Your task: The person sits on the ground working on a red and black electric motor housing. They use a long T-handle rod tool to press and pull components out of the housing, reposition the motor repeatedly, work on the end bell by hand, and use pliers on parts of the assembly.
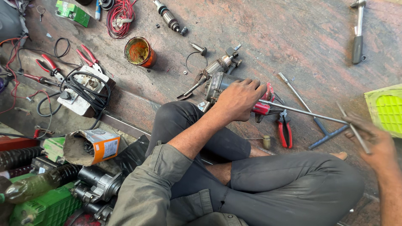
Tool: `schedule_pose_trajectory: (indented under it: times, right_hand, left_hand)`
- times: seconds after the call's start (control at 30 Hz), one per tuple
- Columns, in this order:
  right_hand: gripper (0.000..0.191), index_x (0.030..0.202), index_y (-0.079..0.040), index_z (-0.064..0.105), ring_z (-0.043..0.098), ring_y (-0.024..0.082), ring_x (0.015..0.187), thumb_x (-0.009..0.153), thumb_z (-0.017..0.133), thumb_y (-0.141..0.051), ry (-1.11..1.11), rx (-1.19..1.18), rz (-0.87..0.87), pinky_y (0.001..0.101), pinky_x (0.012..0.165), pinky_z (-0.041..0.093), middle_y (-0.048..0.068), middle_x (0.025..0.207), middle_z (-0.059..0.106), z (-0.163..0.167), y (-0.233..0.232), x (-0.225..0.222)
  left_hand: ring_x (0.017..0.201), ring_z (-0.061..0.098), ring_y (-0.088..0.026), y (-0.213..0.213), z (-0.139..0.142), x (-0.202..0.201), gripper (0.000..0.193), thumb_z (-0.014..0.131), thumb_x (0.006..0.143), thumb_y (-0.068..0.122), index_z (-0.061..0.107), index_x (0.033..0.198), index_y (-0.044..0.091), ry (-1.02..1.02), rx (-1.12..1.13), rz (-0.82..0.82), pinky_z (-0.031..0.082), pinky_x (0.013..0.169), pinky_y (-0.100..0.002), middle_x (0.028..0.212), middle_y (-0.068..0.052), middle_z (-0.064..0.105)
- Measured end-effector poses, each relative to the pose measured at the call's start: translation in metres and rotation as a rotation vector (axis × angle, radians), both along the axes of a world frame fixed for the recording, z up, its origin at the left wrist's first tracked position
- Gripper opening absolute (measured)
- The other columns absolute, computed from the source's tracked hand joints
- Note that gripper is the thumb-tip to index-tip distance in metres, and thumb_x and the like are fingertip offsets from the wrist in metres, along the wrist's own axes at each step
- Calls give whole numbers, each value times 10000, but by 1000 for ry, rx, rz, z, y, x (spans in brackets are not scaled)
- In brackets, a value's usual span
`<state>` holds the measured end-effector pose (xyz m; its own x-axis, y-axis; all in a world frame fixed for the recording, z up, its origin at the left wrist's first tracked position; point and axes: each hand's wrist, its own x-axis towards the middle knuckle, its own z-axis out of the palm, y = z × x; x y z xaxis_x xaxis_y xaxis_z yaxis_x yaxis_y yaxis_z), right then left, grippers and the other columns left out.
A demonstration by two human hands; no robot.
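Note:
I sit cross-legged on a worn floor. My left hand (239, 98) grips a grey and red power tool body (217, 86) on the floor just beyond my knee. A long thin metal rod (301, 111) lies from under that hand toward the right. My right hand (372, 140), blurred, holds a thin metal rod (354, 127) at the right edge. Red-handled pliers (285, 129) lie between the two hands. A wound motor armature (215, 67) lies just beyond the tool body.
An orange tin (139, 51), red wire coil (120, 16) and second armature (170, 19) lie farther off. Left are red pliers (88, 54), a cabled white box (86, 90), an open carton (90, 146) and motor parts (98, 188). A ratchet handle (358, 37) and green crate (387, 109) sit right.

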<state>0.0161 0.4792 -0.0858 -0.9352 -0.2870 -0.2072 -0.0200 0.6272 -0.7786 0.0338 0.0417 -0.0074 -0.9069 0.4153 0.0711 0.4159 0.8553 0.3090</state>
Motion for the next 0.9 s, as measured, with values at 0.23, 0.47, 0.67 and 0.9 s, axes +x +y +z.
schedule_pose_trajectory:
  times: [0.23, 0.47, 0.67, 0.9]
  right_hand:
    - [323, 1246, -4, 733, 691, 251, 990, 1189, 568, -276, -170, 195, -31, 335, 896, 544, 200, 1067, 789, -16, 10, -23]
    - [489, 1554, -24, 523, 576, 342, 891, 1117, 520, -243, -727, -199, -287, 424, 684, 549, 248, 1216, 711, -30, -2, -48]
    - [679, 1516, 24, 499, 589, 253, 1272, 849, 610, 87, -300, -338, -71, 354, 985, 562, 171, 1582, 485, -9, -7, -8]
    - [370, 1331, 62, 619, 615, 335, 1214, 1000, 606, -103, -141, 175, -28, 388, 961, 545, 247, 1381, 584, -35, 14, -2]
  left_hand:
    - [991, 654, -297, 1, 0, -1, 548, 801, 609, 74, 578, 1109, 41, -18, -34, 1, 540, 777, -420, 1021, -120, 625]
    - [988, 657, -301, -1, -1, 1, 525, 783, 611, 69, 578, 1094, 40, 17, 1, -1, 540, 777, -422, 1013, -120, 624]
    - [973, 660, -302, -3, -3, 1, 512, 767, 624, 69, 575, 1097, 28, 53, 24, -1, 535, 761, -423, 1006, -121, 625]
    - [982, 654, -302, 1, -6, 0, 509, 754, 622, 68, 580, 1098, 18, 1, -33, 9, 540, 756, -410, 1015, -135, 625]
